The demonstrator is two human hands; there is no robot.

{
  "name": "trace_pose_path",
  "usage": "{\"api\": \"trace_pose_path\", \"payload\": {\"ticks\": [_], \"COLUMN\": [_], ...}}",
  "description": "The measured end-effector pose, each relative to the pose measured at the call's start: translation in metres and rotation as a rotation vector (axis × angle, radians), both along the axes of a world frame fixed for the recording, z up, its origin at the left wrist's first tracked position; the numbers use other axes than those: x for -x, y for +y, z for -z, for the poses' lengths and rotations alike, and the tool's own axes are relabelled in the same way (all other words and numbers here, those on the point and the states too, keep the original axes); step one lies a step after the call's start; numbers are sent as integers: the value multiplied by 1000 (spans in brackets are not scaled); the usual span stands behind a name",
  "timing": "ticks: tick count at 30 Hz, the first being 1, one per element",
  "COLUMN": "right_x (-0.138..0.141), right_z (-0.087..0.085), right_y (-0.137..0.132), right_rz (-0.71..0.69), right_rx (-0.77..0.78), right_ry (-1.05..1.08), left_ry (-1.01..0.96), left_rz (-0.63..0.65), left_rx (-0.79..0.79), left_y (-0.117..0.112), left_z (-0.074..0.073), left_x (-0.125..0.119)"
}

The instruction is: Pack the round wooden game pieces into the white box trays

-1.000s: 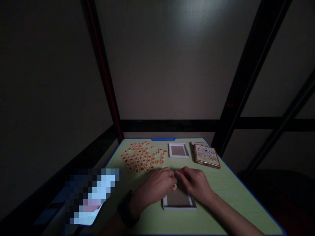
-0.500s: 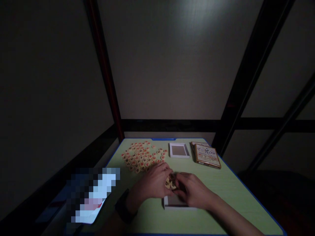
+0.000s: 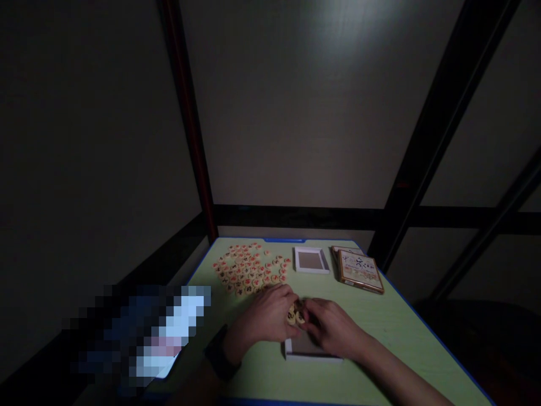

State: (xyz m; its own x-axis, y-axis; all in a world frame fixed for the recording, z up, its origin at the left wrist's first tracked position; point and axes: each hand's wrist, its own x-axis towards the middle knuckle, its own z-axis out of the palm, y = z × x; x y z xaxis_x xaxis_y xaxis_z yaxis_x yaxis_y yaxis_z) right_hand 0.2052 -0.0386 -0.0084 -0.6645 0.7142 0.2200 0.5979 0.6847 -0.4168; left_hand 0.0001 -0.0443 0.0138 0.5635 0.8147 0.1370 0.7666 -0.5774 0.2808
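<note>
Several round xiangqi pieces point(image 3: 295, 317) with dark characters are bunched between my two hands, above a shallow white box point(image 3: 313, 357) near the front of the table. My left hand point(image 3: 271, 313) curls around them from the left, a dark band on its wrist. From the right, my right hand point(image 3: 332, 325) closes its thumb and fingertips against the bunch. My fingers hide part of the pieces and the back of the box. Beyond my left hand, many more pale wooden pieces point(image 3: 249, 269), marked in red or black, lie spread on the green table point(image 3: 380, 344).
A second white box point(image 3: 326, 271), shallow with a brown bottom, stands at the back middle. To its right lie two printed flat boxes point(image 3: 360, 270), overlapping. A bright pixelated screen point(image 3: 180, 327) is at the left edge. Walls rise behind and to the left.
The whole view has shifted slightly, so the table appears a little further right. Both hands stay together over the white box, with the pieces still between them.
</note>
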Motion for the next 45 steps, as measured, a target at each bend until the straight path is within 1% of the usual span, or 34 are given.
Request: {"api": "trace_pose_path", "payload": {"ticks": [5,7,9,11,14,17,19,21,23,25,29,32,38,42,45], "right_x": [-1,-2,-2,-2,-2,-3,-3,-4,-3,-3,-2,-2,-2,-2,-2], "right_z": [-5,-9,-12,-15,-16,-14,-12,-11,-11,-11,-12,-11,-9,-9,-9], "right_y": [-2,-3,-5,-6,-6,-5,-5,-5,-5,-4,-4,-3,-3,-3,-3], "right_rz": [15,11,6,9,24,31,21,12,8,8,15,8,-4,0,-11], "right_rx": [19,4,-35,-78,-119,-137,-151,-173,-194,-207,-205,-191,-207,-217,-220], "right_ry": [11,16,21,24,27,34,41,46,42,31,4,-2,-15,-15,-5], "left_ry": [-13,-16,1,80,323,481,514,517,513,504,467,457,491,477,483], "left_rz": [4,-6,-44,-122,-346,-451,-494,-515,-509,-491,-470,-457,-456,-428,-417], "left_rx": [-19,-48,-94,-134,-143,-51,2,48,79,82,24,4,54,46,73], "left_y": [-3,-2,2,9,20,24,23,22,21,22,25,27,31,31,31], "left_z": [-6,-8,-11,-15,-27,-42,-50,-54,-52,-47,-36,-31,-29,-28,-32], "left_x": [0,6,19,39,75,103,114,118,119,119,124,127,127,128,129]}}
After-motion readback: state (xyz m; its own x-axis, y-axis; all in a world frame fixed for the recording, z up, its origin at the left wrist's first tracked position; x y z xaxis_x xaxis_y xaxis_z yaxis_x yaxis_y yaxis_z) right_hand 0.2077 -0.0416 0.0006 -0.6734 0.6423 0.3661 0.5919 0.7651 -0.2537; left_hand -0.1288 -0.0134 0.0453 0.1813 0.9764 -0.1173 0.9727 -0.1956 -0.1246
